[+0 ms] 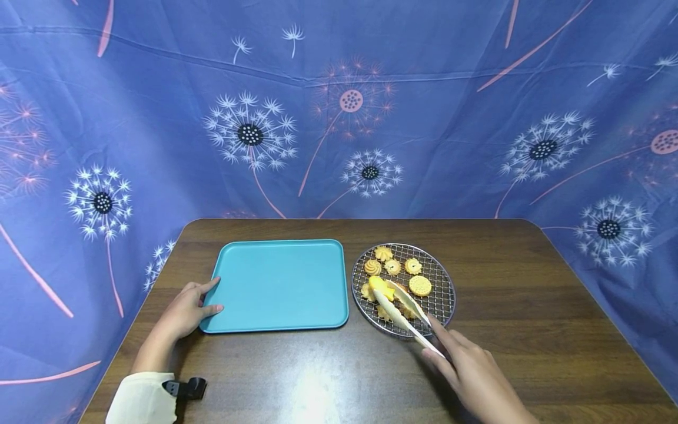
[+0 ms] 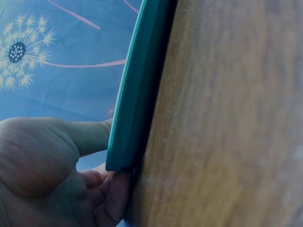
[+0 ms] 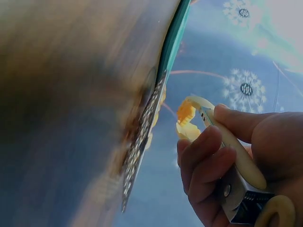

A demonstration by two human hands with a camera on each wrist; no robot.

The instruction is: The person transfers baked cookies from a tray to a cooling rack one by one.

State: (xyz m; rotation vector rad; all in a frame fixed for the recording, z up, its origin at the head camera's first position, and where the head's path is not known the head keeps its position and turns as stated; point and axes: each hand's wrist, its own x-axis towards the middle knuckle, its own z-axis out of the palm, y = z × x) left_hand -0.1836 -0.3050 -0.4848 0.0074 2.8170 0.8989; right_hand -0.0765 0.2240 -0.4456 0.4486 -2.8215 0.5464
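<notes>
A flat turquoise tray [image 1: 281, 282] lies on the table's left side. At its left edge my left hand [image 1: 185, 309] pinches the rim, thumb on top and other fingers underneath in the left wrist view. Cream-coloured tongs [image 1: 398, 318] are gripped by my right hand [image 1: 474, 368]. Between the tong tips is a yellow-orange cookie [image 3: 186, 112], above the round wire rack [image 1: 442, 292]. Several cookies rest on that rack, among them a round one [image 1: 420, 286] and a swirled one [image 1: 373, 267]. The tongs partly hide the nearer cookies.
The rack stands just right of the tray, with a narrow gap between. Brown wooden table [image 1: 529, 306] extends to the right and in front. A blue cloth [image 1: 450, 129] with dandelion prints hangs behind the table. A black strap [image 1: 185, 388] sits at the left sleeve.
</notes>
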